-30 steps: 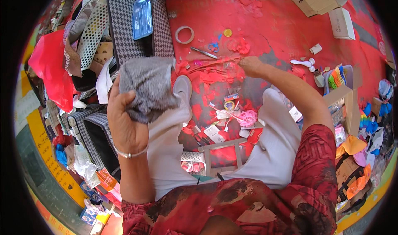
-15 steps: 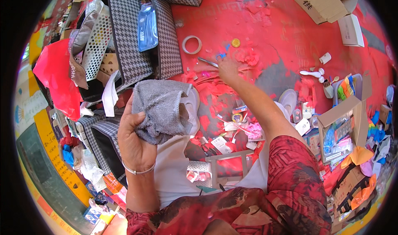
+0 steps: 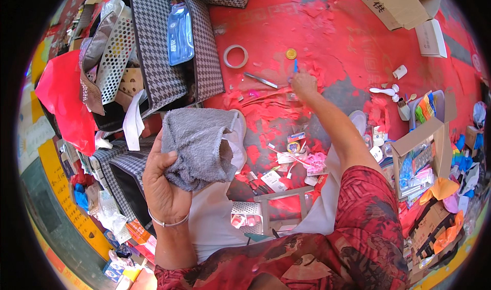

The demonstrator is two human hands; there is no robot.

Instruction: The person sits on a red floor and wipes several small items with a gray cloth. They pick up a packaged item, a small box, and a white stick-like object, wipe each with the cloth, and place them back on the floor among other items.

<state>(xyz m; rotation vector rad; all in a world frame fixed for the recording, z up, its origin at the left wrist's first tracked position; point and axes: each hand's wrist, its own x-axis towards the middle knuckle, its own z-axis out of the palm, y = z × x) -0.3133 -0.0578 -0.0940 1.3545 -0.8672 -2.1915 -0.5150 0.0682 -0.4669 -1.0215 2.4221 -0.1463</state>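
My left hand [image 3: 166,182] is closed on a grey terry cloth [image 3: 197,144], thumb on top, holding it up above my lap. A fold at the cloth's right side stands open. Out over the red floor covering, my right hand [image 3: 305,85] is closed at a narrow blue object [image 3: 295,65] that sticks out past the fingertips; its kind is too small to tell. Left of that hand lies a slim silver and dark pen-like tool [image 3: 261,80]. A yellow round lid [image 3: 291,54] is just beyond the blue object, and a roll of tape [image 3: 236,56] lies farther left.
Houndstooth storage boxes [image 3: 158,44] stand on the left, one holding a blue clear pouch [image 3: 181,34]. On the right is an open cardboard box [image 3: 419,136] of packets, with white spoons [image 3: 386,90] beyond. Small packages and a pink item [image 3: 314,162] lie between my feet.
My right hand has moved right, away from the pen-like tool, which now lies fully in sight. The blue object now points away from its fingers. The left hand still holds the cloth, slightly lower.
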